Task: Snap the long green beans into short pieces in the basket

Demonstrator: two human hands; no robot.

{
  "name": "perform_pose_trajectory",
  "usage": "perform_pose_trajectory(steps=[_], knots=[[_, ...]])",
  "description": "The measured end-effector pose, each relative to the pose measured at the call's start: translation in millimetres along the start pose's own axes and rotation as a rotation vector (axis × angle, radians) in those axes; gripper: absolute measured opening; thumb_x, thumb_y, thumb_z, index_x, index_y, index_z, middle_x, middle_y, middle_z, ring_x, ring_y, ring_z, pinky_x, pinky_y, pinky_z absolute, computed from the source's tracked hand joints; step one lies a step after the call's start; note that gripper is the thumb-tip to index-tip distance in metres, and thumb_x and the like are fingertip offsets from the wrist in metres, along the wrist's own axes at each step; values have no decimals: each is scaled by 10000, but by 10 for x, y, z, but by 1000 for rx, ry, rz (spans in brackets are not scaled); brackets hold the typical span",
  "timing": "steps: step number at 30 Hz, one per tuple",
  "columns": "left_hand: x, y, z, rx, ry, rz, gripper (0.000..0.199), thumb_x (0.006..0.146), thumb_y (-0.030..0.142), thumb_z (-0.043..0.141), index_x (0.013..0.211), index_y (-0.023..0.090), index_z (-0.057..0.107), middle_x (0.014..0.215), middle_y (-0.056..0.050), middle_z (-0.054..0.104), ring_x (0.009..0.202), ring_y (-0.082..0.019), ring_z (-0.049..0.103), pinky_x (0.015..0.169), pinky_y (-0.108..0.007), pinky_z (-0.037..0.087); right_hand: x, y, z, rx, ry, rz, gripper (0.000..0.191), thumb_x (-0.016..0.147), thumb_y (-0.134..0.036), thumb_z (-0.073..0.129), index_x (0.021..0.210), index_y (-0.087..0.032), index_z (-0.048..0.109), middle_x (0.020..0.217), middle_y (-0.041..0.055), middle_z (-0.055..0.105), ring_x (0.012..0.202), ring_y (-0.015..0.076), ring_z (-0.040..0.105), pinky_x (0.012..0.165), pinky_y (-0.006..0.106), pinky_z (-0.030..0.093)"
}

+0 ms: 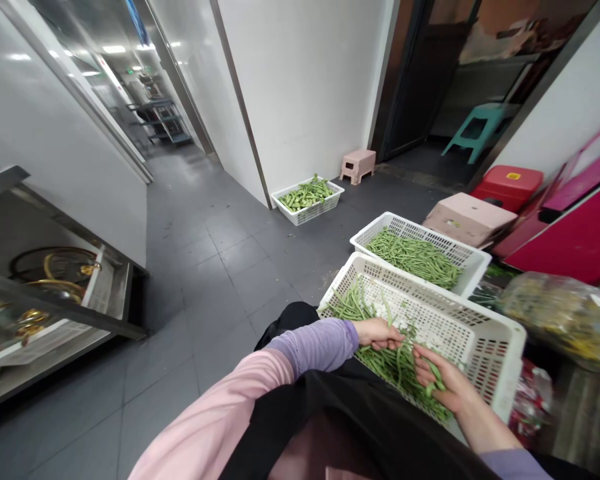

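The person's left arm reaches across from the lower left, in a pink sleeve with a purple striped cuff (320, 343), and ends over the big white basket (487, 360) near the lap. The left hand (380, 332) is turned knuckles up, its grip drawn closed, with a green bean poking up beside the thumb. The right hand (437, 380) comes in from the lower right, forearm bare above a purple sleeve, fingers curled and the grip pinching a few pods against the thumb. The two sets of fingertips nearly meet. The loose green beans (395, 367) lie under and around the hands, heaped along the near side and left end of the basket.

Just beyond stands a second basket (473, 270) full of beans, and a third basket (313, 212) of cut greens sits by the white wall (305, 87). Everything rests on a dark tiled floor (205, 313). A small pink stool (359, 165) is near the doorway, a green stool (477, 130) inside it. To the left is a metal shelf (115, 320), and past it a bright corridor.
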State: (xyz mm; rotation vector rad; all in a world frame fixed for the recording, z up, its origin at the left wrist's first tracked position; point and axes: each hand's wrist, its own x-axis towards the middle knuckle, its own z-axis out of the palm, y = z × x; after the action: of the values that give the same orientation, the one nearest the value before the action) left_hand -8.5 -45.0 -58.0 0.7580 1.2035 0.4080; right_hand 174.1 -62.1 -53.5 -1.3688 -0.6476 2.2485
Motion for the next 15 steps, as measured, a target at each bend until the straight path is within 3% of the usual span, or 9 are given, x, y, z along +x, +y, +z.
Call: perform_pose_trajectory(steps=[4,6,11,15], knots=[[-37,15,-37,35,-74,89,387,838,397,738,616,149,540,521,52,497,395,-40,273,400,-213,175,-57,-19,-38,-198,-45,-22,362,652,-412,858,735,-183,591,561,-43,504,386,37,330,384,191,325],[-43,12,-20,114,-66,137,386,825,397,747,619,159,525,507,65,464,423,-52,281,435,-231,193,-65,1,-26,-241,-69,-37,365,671,-439,848,764,-182,605,576,-35,532,389,47,351,387,201,335],[-6,-44,99,294,277,274,289,860,267,673,643,164,512,526,74,432,552,-81,387,590,-238,325,5,70,40,-77,-18,-75,426,612,-451,876,737,-188,565,515,-74,441,370,37,322,379,187,307],[15,-82,211,197,396,361,310,882,246,621,635,178,447,543,75,413,568,-84,374,627,-237,343,65,170,152,-118,45,-230,461,596,-503,867,739,-201,550,503,-78,447,360,60,335,376,214,322]])
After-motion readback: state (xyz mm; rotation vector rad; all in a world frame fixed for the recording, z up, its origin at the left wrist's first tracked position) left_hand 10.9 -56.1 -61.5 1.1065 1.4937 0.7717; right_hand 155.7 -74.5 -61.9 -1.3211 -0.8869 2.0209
